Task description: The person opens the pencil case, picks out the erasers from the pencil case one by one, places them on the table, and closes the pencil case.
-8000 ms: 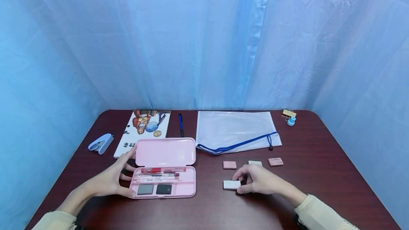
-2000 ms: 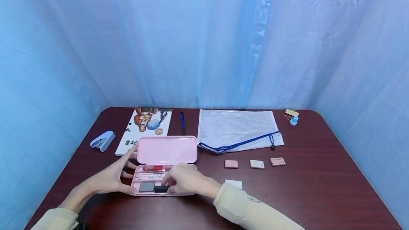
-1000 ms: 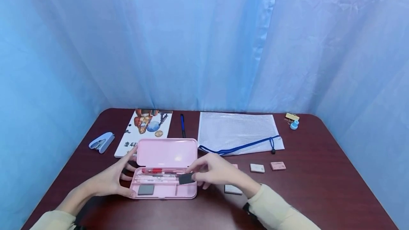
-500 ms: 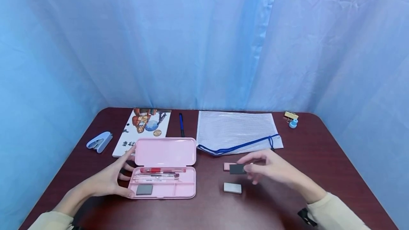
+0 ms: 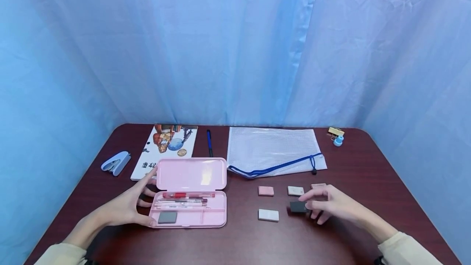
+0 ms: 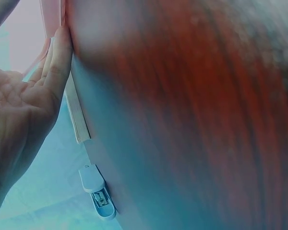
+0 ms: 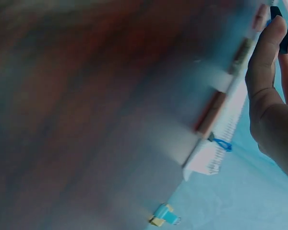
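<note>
In the head view my left hand (image 5: 125,203) rests against the left end of an open pink pencil case (image 5: 213,218), its thumb at the front corner and fingers spread up towards the raised lid. The case holds several pens (image 5: 184,203) and a grey eraser (image 5: 167,217) in its front compartment. My right hand (image 5: 331,203) pinches a black eraser (image 5: 298,207) between thumb and fingers, over the table right of a white eraser (image 5: 268,215). Behind it lie a pink eraser (image 5: 266,191), a smaller white eraser (image 5: 295,191) and another pink eraser (image 5: 318,185), partly hidden by the hand.
A mesh zip bag (image 5: 272,150) lies at the back, with a blue pen (image 5: 209,143) to its left. A book (image 5: 173,142) sits partly behind the case, and a stapler (image 5: 116,163) stands far left. A binder clip (image 5: 336,131) and a small blue item (image 5: 338,140) are back right.
My right hand has lifted the black eraser out of the pencil case and carried it right, past the white eraser. The left hand has stayed at the case.
</note>
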`<control>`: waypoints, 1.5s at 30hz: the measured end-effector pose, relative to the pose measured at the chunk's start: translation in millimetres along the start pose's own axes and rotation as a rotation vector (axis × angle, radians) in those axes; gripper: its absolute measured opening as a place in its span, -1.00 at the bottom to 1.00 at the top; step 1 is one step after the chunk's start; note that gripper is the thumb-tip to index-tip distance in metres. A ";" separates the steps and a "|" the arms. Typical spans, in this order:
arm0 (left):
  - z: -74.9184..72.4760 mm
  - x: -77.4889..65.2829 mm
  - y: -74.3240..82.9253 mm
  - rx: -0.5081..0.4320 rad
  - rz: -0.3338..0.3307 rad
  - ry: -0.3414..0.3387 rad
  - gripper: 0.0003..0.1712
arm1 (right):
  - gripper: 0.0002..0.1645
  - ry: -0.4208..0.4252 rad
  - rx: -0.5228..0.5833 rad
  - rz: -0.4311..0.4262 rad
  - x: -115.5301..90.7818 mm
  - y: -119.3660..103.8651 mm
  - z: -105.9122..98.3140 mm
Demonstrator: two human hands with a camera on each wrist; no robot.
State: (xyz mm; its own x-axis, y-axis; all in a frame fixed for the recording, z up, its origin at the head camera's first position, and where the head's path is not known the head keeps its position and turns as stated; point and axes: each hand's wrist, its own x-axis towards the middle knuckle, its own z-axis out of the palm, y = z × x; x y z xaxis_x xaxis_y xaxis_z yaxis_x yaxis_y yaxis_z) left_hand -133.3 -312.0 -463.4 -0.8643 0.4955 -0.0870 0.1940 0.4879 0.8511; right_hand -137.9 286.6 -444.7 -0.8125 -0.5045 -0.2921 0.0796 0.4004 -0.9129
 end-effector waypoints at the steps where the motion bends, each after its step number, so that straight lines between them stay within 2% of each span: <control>1: 0.1 0.1 -0.3 0.000 0.001 0.001 0.53 | -0.65 -0.003 0.002 0.005 -0.3 2.5 -1.0; 9: 1.8 2.1 -3.7 -0.006 -0.005 -0.012 0.53 | -0.65 -0.043 -0.012 0.012 0.4 14.2 -1.4; 20: 2.3 7.0 -4.7 0.002 -0.018 -0.024 0.52 | -0.65 -0.002 -0.095 0.032 -1.0 17.9 -2.3; 38: 0.2 1.8 -0.5 0.007 -0.024 -0.017 0.53 | -0.64 -0.013 -0.098 0.019 0.6 16.2 -4.1; 45: -1.8 0.1 0.2 0.007 -0.007 -0.012 0.53 | -0.64 0.004 -0.095 0.020 1.3 15.6 -3.9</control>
State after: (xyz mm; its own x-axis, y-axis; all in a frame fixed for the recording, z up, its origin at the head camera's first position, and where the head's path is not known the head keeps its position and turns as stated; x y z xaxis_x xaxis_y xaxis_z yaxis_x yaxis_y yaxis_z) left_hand -134.2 -313.1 -462.3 -0.8599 0.5007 -0.0988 0.1916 0.4962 0.8468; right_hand -140.0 295.2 -458.1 -0.8133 -0.4930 -0.3090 0.0409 0.4813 -0.8756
